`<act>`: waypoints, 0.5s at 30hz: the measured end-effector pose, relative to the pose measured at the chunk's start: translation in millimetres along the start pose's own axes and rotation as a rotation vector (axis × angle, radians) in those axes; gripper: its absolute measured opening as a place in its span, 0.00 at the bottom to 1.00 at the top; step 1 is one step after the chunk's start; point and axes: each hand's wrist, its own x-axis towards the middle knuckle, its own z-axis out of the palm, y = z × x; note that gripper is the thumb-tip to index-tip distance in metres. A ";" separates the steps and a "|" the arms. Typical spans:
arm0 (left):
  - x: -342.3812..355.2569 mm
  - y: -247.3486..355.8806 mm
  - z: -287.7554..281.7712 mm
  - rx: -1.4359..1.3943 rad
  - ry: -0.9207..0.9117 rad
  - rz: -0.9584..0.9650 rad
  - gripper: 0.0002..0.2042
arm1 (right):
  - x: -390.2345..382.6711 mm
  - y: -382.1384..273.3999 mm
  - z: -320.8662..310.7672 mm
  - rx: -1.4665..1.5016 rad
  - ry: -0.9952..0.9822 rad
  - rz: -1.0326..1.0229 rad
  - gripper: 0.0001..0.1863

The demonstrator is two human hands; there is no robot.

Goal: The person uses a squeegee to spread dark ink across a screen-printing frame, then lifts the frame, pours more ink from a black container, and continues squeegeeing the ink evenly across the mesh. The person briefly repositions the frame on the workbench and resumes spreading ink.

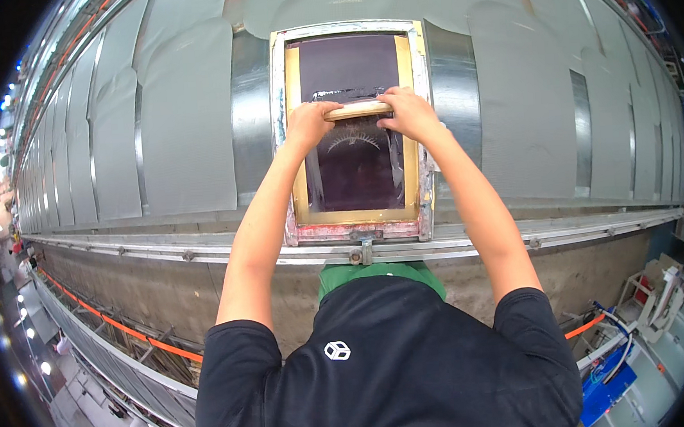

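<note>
A wooden-handled screen-printing squeegee (358, 111) lies crosswise over a framed printing screen (279, 84). My left hand (308, 126) is closed around its left end, and my right hand (411, 115) grips the right end, thumb on the near side. Dark mesh (356, 183) fills the screen, with yellowish tape (301, 192) along its sides and near edge. A pale fan-shaped pattern (353, 140) shows on the mesh just nearer than the squeegee. A wet-looking dark streak runs behind the squeegee. The blade's lower edge is hidden beneath the handle and my hands.
The screen rests on a long table (251, 117) bearing grey sheets (528, 116) on both sides. A metal rail (180, 255) with a clamp (366, 251) runs along the near edge. Behind me, an orange strip (162, 346) lines another table; blue equipment (607, 385) stands at the lower right.
</note>
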 end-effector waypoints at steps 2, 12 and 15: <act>3.9 -11.3 24.5 -0.010 0.054 0.071 0.20 | 1.4 12.9 33.7 -0.036 -0.043 0.054 0.26; -111.6 11.0 46.9 -0.058 0.050 0.096 0.20 | -111.0 -31.3 53.3 0.136 0.043 -0.029 0.24; -52.9 1.1 25.6 -0.071 0.044 0.006 0.19 | -56.5 -9.7 43.9 0.094 0.152 -0.093 0.23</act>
